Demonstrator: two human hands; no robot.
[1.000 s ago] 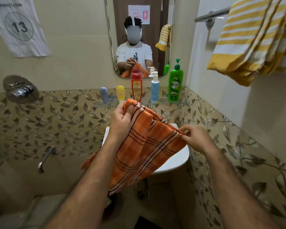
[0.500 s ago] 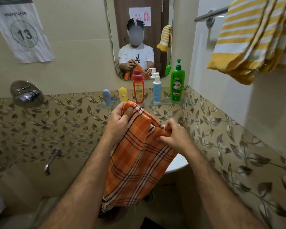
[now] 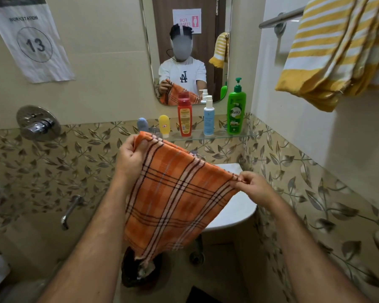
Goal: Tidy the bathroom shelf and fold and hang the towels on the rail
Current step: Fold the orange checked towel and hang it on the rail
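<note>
An orange checked towel point(image 3: 173, 197) hangs folded and stretched between my hands in front of the washbasin. My left hand point(image 3: 129, 156) grips its upper left corner. My right hand point(image 3: 253, 186) pinches its upper right corner, lower and to the right. A yellow-and-white striped towel point(image 3: 337, 51) hangs over the metal rail point(image 3: 280, 18) at the upper right. On the glass shelf point(image 3: 219, 135) stand a red bottle point(image 3: 184, 114), a white-and-blue spray bottle point(image 3: 208, 117), a green pump bottle point(image 3: 236, 108), a yellow tube point(image 3: 164, 126) and a blue-grey tube point(image 3: 142, 124).
A mirror point(image 3: 184, 40) hangs above the shelf. The white washbasin point(image 3: 234, 206) sits below the towel. A shower valve point(image 3: 38, 123) and a spout point(image 3: 71, 208) are on the left wall. A paper sign numbered 13 point(image 3: 31, 38) hangs at the upper left.
My right hand moved right and pulled the towel's top edge taut, from bunched near my left hand to spread flat. The left hand kept its grip.
</note>
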